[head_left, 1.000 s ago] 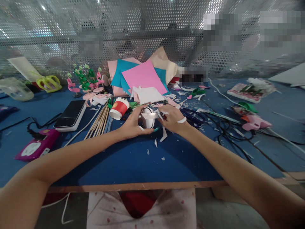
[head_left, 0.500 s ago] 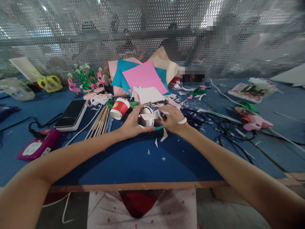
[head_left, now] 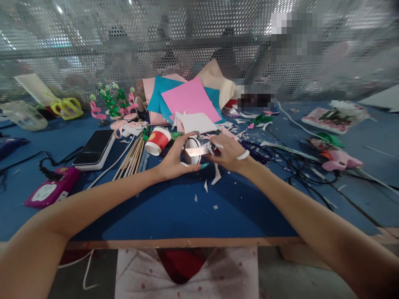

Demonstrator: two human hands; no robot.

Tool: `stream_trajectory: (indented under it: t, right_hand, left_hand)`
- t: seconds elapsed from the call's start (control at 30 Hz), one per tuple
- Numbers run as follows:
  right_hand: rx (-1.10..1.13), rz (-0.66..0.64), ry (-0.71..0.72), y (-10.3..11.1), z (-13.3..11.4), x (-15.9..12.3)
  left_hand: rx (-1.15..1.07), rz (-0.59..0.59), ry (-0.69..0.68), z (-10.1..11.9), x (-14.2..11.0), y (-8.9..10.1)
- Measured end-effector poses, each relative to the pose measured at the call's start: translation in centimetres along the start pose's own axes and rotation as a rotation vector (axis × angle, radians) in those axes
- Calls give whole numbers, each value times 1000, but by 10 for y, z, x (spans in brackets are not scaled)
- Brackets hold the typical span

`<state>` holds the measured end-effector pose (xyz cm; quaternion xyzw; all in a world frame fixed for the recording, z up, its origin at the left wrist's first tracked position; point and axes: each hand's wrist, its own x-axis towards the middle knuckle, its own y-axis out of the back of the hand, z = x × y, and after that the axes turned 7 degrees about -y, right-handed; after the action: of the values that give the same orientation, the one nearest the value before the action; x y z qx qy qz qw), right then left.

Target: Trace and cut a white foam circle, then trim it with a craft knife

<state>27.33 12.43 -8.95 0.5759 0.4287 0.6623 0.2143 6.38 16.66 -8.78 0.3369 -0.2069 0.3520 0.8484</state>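
My left hand [head_left: 175,162] is curled around a small paper cup [head_left: 194,159] whose open, dark-rimmed mouth faces me, thumb below and fingers above. My right hand [head_left: 229,153] is closed on a cutter knife [head_left: 199,150]. Its broad, shiny blade lies across the cup's mouth, while the handle is mostly hidden in my fingers. Whether the blade touches the rim I cannot tell. Just left of my left hand a red and white paper cup [head_left: 158,140] leans on its side. White paper scraps [head_left: 216,174] lie below my right hand.
Wooden sticks [head_left: 129,160], a black-topped white device [head_left: 94,150] and a purple power socket [head_left: 51,187] lie to the left. Coloured sheets [head_left: 190,99] are piled behind my hands. Blue-handled scissors [head_left: 257,153], dark cables [head_left: 302,170] and a pink glue gun [head_left: 342,160] are on the right.
The blade has tilted slightly and now catches the light. My right hand has shifted a little to the right; both hands keep their hold.
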Motion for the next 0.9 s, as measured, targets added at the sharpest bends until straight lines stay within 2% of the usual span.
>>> stream_trajectory:
  t: [0.17,0.3,0.57,0.73,0.9]
  right_hand:
    - [55,-43,82,-3,13,0]
    - [104,-56,140,0,14,1]
    - [65,16,131,10,4,0]
    - [56,60,128,9,5,-1]
    - [11,135,109,7,5,-2]
  left_hand:
    - [-84,-1,26,3,0,0]
    - [-29,12,32,2,0,0]
    - [61,17,-28,-1,0,1]
    - [66,-2,-114,-4,0,2]
    - [54,-10,-128,-6,0,1]
